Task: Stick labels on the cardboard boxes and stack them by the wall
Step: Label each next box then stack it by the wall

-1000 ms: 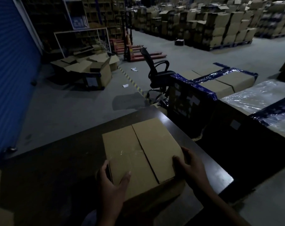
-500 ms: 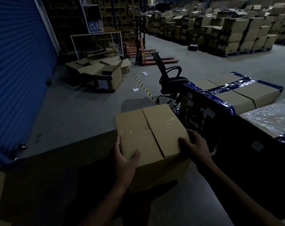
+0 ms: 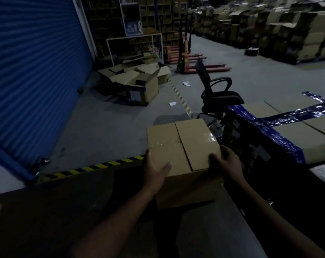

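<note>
The cardboard box [image 3: 182, 146] is now off the desk [image 3: 46, 211], carried at centre frame over its far edge. The left hand [image 3: 155, 170] and right hand [image 3: 226, 162] each grip a near corner. I judge it bound for stacking; no label shows.

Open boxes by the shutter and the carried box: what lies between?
Head view: bare grey floor between the open boxes and the carried box.
</note>
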The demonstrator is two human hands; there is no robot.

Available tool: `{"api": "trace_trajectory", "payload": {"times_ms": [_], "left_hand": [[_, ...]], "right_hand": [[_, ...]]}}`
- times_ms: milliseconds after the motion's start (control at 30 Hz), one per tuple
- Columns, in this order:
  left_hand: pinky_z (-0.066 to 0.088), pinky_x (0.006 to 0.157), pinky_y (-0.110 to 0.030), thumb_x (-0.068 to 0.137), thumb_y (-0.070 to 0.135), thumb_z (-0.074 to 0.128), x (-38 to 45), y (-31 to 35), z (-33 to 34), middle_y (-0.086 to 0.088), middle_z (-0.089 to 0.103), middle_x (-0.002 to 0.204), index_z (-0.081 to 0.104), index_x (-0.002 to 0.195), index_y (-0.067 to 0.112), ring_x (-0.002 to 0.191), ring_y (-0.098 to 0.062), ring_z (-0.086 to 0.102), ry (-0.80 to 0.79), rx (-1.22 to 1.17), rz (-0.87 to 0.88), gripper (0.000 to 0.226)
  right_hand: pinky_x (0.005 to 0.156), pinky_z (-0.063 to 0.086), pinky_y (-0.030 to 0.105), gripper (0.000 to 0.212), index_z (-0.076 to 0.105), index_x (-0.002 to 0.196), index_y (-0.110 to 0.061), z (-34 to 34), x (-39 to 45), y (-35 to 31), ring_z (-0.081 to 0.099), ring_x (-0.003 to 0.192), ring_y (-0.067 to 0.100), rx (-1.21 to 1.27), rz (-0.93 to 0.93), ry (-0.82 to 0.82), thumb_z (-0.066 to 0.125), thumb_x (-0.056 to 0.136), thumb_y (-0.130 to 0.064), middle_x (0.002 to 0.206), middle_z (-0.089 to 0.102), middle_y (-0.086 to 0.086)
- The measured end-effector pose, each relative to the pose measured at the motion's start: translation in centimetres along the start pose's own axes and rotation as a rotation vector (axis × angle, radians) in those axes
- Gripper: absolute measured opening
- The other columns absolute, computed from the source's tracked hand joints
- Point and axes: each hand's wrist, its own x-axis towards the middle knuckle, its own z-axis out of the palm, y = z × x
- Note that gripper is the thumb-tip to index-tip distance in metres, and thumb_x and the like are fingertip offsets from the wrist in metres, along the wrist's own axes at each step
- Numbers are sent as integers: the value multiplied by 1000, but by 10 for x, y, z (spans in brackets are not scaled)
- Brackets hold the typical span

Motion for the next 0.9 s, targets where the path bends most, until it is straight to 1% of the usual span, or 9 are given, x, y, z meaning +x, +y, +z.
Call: {"api": "trace_trajectory", "payload": {"times_ms": [100, 200, 300, 400, 467, 500, 633, 800, 900], "left_hand": [[33, 100, -26, 89, 27, 74, 14, 1, 12, -2, 30, 156, 13, 158, 26, 133, -11, 34, 13, 17, -21, 92], [31, 100, -24, 89, 27, 73, 15, 1, 16, -1, 30, 156, 13, 158, 24, 126, -4, 29, 28, 43, -25, 92], [28, 100, -22, 89, 29, 72, 16, 1, 14, -1, 28, 157, 13, 158, 21, 126, -3, 27, 14, 109, -10, 91], [31, 114, -34, 84, 43, 75, 14, 6, 4, -2, 24, 160, 15, 158, 22, 142, -17, 29, 31, 210, 15, 97], [32, 117, -46, 81, 53, 73, 8, 7, -6, 0, 24, 161, 18, 156, 25, 145, -21, 28, 40, 252, 48, 97], [32, 117, -46, 83, 51, 73, 1, 8, -12, 1, 23, 161, 19, 156, 25, 146, -21, 26, 48, 268, 53, 94], [33, 107, -28, 88, 40, 72, -22, 6, -43, 4, 31, 155, 31, 151, 21, 137, -10, 33, 150, 282, 138, 78], [38, 109, -29, 88, 44, 69, -67, 6, -100, 15, 41, 139, 42, 140, 26, 131, -3, 40, 306, 302, 218, 62], [40, 108, -28, 82, 56, 64, -99, 9, -141, 14, 50, 136, 45, 135, 34, 129, 1, 45, 455, 260, 225, 60]], "right_hand": [[85, 39, 25, 51, 50, 135, -8, 4, 15, 5, 48, 98, 10, 0, -17, -10, 66, 88, -18, 114, 56, 0], [83, 40, 26, 49, 52, 133, -13, 7, 20, 11, 51, 97, 11, -99, -80, -30, 67, 87, -25, 115, 59, 2], [77, 44, 32, 31, 56, 111, -15, 5, 15, 11, 58, 94, 23, -376, -231, 7, 59, 88, -35, 104, 63, 4], [103, 39, 45, 43, 55, 124, -4, 9, 8, 3, 50, 121, 33, -625, -476, 2, 63, 86, -21, 127, 58, 16], [108, 36, 45, 51, 51, 131, -4, 18, -9, -14, 46, 126, 31, -565, -518, -59, 67, 84, -19, 134, 54, 15], [107, 38, 43, 50, 52, 132, -5, 24, -18, -22, 46, 126, 30, -500, -507, -90, 66, 87, -19, 134, 54, 13], [88, 44, 30, 39, 56, 128, -13, 51, -55, -47, 55, 110, 22, -326, -466, -175, 62, 91, -24, 123, 60, 7], [80, 51, 35, 37, 60, 124, -17, 91, -100, -85, 61, 103, 20, -166, -526, -295, 65, 89, -25, 118, 63, 2], [86, 53, 41, 40, 59, 125, -18, 119, -129, -113, 61, 108, 19, -96, -612, -426, 67, 87, -22, 122, 63, 1]]}}
